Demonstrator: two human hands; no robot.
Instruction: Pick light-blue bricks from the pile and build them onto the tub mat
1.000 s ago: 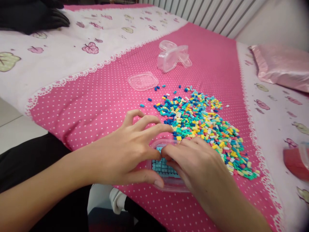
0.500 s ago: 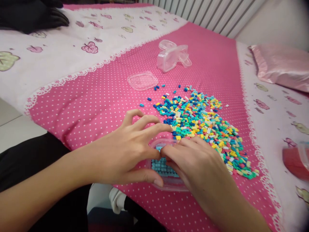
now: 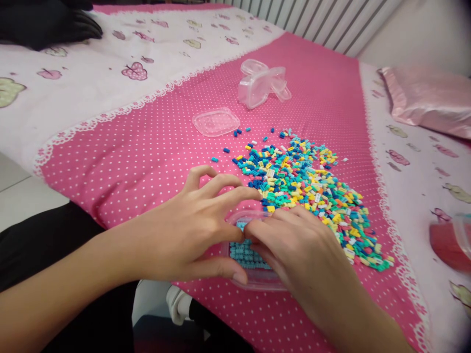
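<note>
Two hands meet over one small clear tub (image 3: 257,283) at the near edge of the bed (image 3: 147,147). The left hand (image 3: 180,238) is half curled, its thumb lying along the tub's near wall and its other fingers arched above. The right hand (image 3: 298,250) comes in from the other side with its fingers drawn close together and pointing down into the tub. Their tips touch over the neat rows of light-blue bricks (image 3: 241,256) packed inside. I cannot tell whether either hand pinches a brick, since the fingers hide that spot.

Over the last second almost nothing has changed. Both hands keep the same pose on the tub, and only the view has drifted a little. The work is at a small, careful stage inside the tub, with nothing being carried.

Just beyond the fingertips and touching the tub's far side lies one loose heap of tiny bricks (image 3: 309,186), far too many to count. They are dark blue, teal, yellow, pale blue and white, and a few strays sit at its far left. Past it lies one flat clear lid (image 3: 216,121). Farther off is a tumbled clump of clear empty tubs (image 3: 262,83), at least two. One tub of red pieces (image 3: 451,242) is cut off at the right edge. One pink pillow (image 3: 427,100) and a dark garment (image 3: 44,22) lie farthest away.
</note>
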